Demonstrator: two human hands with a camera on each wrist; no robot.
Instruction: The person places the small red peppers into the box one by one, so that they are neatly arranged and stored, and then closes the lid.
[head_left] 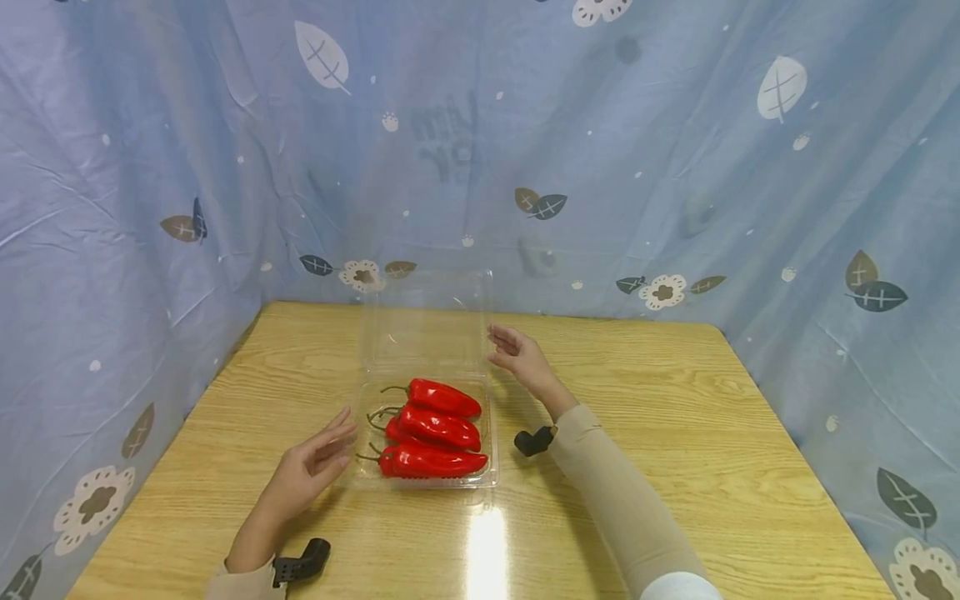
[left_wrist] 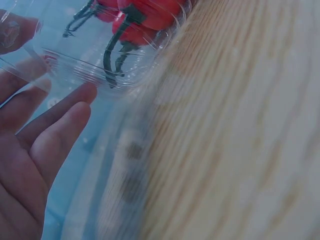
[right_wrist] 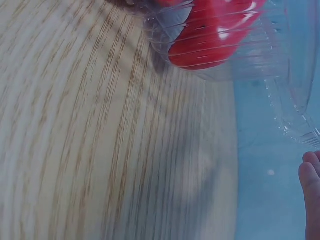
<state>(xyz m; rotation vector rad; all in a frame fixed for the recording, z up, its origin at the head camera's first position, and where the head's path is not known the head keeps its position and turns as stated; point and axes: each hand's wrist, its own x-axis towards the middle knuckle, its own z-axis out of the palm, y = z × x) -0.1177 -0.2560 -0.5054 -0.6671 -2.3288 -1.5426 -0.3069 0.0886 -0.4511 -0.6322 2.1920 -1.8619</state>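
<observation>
Several shiny red peppers (head_left: 441, 428) with green stems lie side by side in a clear plastic clamshell box (head_left: 493, 467). Its see-through lid (head_left: 429, 333) stands raised at the back. My left hand (head_left: 309, 468) is at the box's left side with fingers extended; in the left wrist view its fingertips (left_wrist: 82, 97) are close to the box wall, and contact is unclear. Beside the lid's right edge is my right hand (head_left: 522, 358), its fingers loosely bent. Only a few right fingers (right_wrist: 312, 175) show in the right wrist view, near the lid's edge.
The box sits on a light wooden table (head_left: 652, 417). A blue curtain (head_left: 637, 167) with leaf and flower prints hangs behind and at both sides. Black wrist-worn devices (head_left: 303, 562) jut out from both sleeves.
</observation>
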